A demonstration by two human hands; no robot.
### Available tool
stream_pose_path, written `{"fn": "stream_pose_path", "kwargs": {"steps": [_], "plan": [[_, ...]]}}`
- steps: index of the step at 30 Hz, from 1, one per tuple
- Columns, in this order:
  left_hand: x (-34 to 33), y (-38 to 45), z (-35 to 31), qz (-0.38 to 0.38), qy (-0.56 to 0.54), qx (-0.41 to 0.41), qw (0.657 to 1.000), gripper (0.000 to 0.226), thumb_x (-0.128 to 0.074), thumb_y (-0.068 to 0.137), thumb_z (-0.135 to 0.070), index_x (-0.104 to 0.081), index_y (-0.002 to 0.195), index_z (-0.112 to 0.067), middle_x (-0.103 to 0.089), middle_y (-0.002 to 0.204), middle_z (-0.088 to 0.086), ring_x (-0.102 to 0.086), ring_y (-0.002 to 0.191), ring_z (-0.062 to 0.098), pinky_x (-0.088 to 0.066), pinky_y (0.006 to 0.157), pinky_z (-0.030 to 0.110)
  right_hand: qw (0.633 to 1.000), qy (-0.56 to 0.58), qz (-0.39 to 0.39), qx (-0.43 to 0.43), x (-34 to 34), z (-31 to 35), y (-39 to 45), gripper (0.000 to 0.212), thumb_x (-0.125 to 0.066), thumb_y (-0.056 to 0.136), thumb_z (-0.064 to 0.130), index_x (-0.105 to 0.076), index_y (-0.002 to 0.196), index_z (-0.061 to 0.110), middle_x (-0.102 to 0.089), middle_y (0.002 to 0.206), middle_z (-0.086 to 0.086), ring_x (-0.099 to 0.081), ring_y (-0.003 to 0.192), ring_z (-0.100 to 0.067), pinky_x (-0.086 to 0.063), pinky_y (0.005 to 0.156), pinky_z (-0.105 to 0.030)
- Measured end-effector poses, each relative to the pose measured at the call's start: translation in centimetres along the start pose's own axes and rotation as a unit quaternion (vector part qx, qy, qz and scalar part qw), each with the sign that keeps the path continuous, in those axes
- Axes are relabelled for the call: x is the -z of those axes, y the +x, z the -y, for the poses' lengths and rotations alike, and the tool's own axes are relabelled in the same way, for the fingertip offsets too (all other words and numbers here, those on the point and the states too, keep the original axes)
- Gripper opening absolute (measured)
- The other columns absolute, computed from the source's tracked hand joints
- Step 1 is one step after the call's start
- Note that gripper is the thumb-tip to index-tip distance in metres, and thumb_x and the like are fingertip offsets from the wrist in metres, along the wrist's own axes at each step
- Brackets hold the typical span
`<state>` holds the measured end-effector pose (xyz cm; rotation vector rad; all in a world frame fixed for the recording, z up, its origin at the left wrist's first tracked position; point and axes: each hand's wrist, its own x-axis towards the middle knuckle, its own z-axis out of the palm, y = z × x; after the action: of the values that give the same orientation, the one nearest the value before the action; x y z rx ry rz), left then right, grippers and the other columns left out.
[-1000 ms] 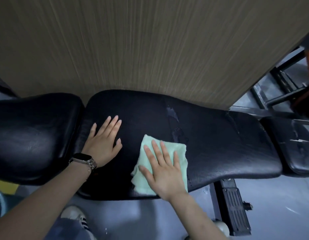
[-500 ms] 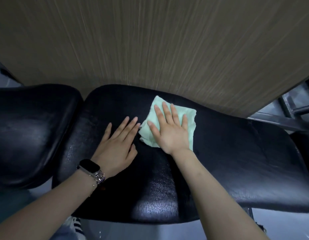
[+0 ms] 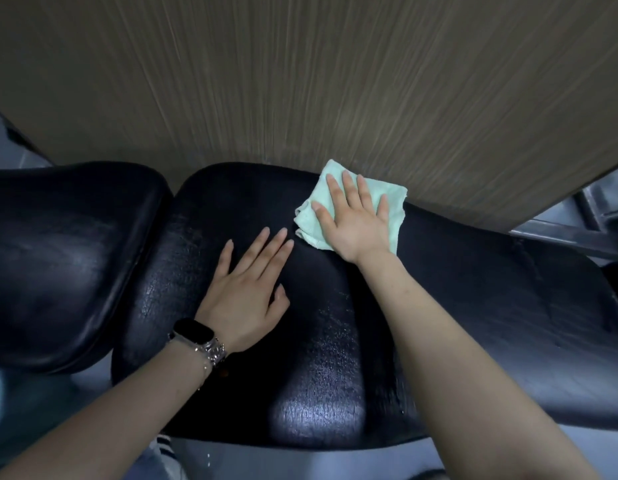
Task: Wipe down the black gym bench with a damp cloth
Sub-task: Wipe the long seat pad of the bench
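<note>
Cloth [image 3: 394,206] under right hand [image 3: 356,223] at bench [image 3: 473,306] far edge, seemingly touching wall [image 3: 300,81], left hand [image 3: 245,296] nearer.

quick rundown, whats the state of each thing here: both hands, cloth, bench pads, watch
right hand: flat, fingers straight, pressing the cloth
left hand: flat, fingers straight, resting on the bench pad
cloth: light green, folded, lying at the pad's far edge by the wood panel
bench pad: black, cracked, sheen near the front
second pad: black, untouched by either hand
watch: on left wrist, screen dark

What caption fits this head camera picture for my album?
Right hand presses a green cloth flat at the black bench's far edge; left hand rests beside it.
</note>
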<state>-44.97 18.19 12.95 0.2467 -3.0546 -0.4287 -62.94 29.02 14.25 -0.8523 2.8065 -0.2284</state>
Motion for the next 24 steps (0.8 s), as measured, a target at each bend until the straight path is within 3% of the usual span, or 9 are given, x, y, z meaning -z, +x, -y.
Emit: {"fn": "stream_pose_path", "kwargs": {"steps": [6,13,16,19,24], "plan": [[0.2,0.0,-0.1,0.012,0.003,0.004,1.0,0.068,-0.015,0.086,-0.041,-0.016,0.15,-0.02,-0.003,0.157,-0.01,0.007,0.143,0.006,0.0,0.115,0.05,1.0,-0.006,-0.014,0.011,-0.8,-0.2,-5.1,0.062,-0.016,0.097,0.058,-0.001,0.153,0.034,0.008,0.161,0.007,0.015,0.146,-0.014,0.01,0.115,-0.05],[0.6,0.0,-0.5,0.024,0.018,0.01,1.0,0.072,-0.01,0.082,-0.042,-0.015,0.15,-0.021,-0.002,0.158,-0.01,0.007,0.143,0.006,0.001,0.114,0.05,0.999,-0.011,-0.029,0.027,-2.2,0.0,-12.6,0.073,0.001,0.087,0.065,-0.006,0.153,0.034,0.005,0.161,0.007,0.013,0.147,-0.014,0.01,0.114,-0.05],[0.6,0.1,-0.5,0.03,0.027,0.014,0.999,0.073,-0.008,0.081,-0.043,-0.013,0.151,-0.022,0.0,0.158,-0.011,0.008,0.143,0.007,0.001,0.114,0.049,0.998,-0.019,-0.045,0.032,-3.0,0.1,-15.6,0.067,-0.007,0.093,0.062,-0.015,0.152,0.032,-0.004,0.161,0.005,0.006,0.148,-0.016,0.007,0.114,-0.049],[0.8,0.1,-0.6,0.043,0.03,0.018,0.998,0.075,-0.003,0.079,-0.044,-0.008,0.151,-0.023,0.005,0.157,-0.012,0.012,0.143,0.006,0.003,0.114,0.049,0.997,-0.034,-0.06,0.029,-3.4,0.2,-18.3,0.062,-0.013,0.098,0.059,-0.029,0.15,0.028,-0.021,0.158,0.001,-0.012,0.147,-0.02,-0.005,0.113,-0.051],[1.3,-0.1,-1.2,0.059,0.017,0.039,0.997,0.06,-0.026,0.096,-0.031,-0.006,0.151,-0.022,0.009,0.157,-0.012,0.015,0.142,0.007,0.006,0.114,0.047,0.996,-0.045,-0.068,0.038,-3.7,-0.2,-21.9,0.06,-0.015,0.1,0.057,-0.031,0.149,0.027,-0.025,0.157,0.001,-0.017,0.146,-0.021,-0.015,0.111,-0.052]]}}
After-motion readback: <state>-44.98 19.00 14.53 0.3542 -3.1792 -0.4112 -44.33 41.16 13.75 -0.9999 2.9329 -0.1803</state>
